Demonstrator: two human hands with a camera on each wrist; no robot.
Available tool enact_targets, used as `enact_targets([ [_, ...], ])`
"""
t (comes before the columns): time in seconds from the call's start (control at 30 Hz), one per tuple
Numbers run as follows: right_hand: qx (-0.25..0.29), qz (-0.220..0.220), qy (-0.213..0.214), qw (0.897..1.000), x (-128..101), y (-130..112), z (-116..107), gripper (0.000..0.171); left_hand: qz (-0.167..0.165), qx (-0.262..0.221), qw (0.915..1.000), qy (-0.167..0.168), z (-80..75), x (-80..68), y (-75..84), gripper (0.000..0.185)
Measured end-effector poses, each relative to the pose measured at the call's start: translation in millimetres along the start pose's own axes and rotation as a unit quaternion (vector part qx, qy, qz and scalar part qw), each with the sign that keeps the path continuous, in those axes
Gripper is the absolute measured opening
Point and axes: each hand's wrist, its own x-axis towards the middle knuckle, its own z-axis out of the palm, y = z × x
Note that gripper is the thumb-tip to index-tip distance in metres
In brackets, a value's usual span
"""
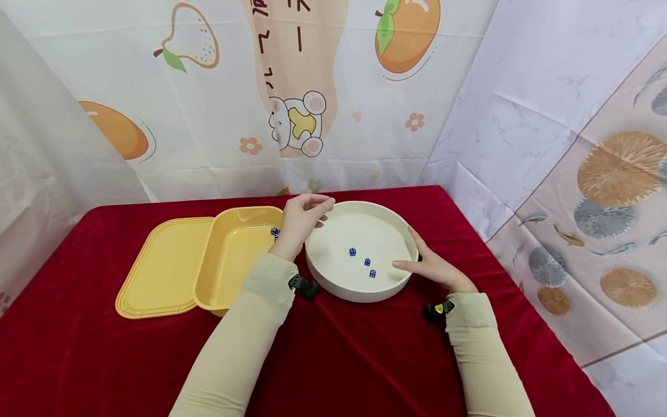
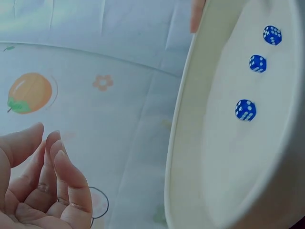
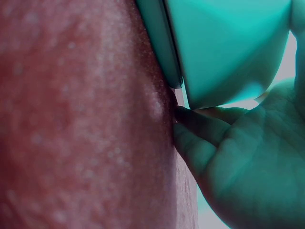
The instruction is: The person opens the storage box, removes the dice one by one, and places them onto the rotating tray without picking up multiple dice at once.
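Note:
A white round dish sits mid-table on the red cloth with three blue dice on its floor. My left hand hovers over the dish's left rim, fingers loosely curled and holding nothing. The left wrist view shows that left hand with an empty palm beside the dish wall and the dice. My right hand holds the dish's right side, thumb over the rim. In the right wrist view the right hand's fingers tuck under the dish.
A yellow rectangular box stands left of the dish with a blue die in its far right corner. Its flat lid lies beside it on the left. Printed sheets wall the table at the back and right.

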Motion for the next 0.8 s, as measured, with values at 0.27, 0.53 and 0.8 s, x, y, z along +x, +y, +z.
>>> enact_targets([
  [0.27, -0.001, 0.004, 0.002, 1.0, -1, -1, 1, 0.108, -0.005, -0.014, 0.9998, 0.012, -14.2, 4.8, 4.0, 0.03],
  [0.53, -0.006, 0.006, 0.006, 1.0, -1, -1, 1, 0.108, -0.001, 0.016, 0.9995, 0.027, -35.7, 10.2, 6.5, 0.031],
  [0.8, -0.004, 0.011, 0.005, 1.0, -1, -2, 1, 0.107, -0.013, 0.027, 0.999, 0.034, -55.0, 13.9, -1.0, 0.035],
])
